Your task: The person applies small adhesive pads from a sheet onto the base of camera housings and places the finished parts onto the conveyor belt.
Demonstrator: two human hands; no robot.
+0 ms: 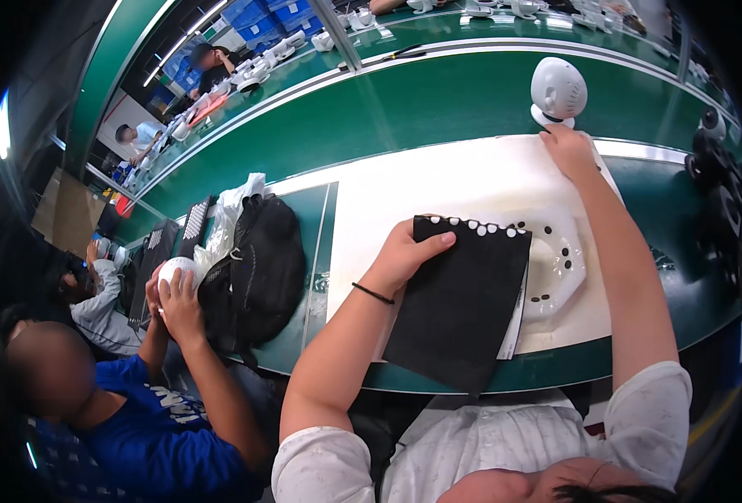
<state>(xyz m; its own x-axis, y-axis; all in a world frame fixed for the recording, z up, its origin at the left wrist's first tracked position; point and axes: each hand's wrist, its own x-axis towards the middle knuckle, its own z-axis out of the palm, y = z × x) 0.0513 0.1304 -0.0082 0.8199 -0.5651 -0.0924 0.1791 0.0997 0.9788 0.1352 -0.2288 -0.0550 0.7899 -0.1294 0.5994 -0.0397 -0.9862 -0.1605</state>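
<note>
My left hand (413,253) grips the top left of a black sheet (463,306), its thumb lying over the front. Several white round dots line the sheet's upper edge. Behind it, partly covered, is a clear plastic tray (568,272) with several small black pads. Farther off, my right hand (570,152) has its fingers closed at the base of a white egg-shaped device (559,88), which stands upright on a round foot. A dark edge shows by those fingertips; how much of the foot they grasp is hidden.
A white mat (388,197) covers part of the green bench. To the left lie a black bag (266,268) and clear plastic wrap (224,222). A co-worker in blue (161,419) holds a white round part (178,270). Black objects (723,184) stand at the right edge.
</note>
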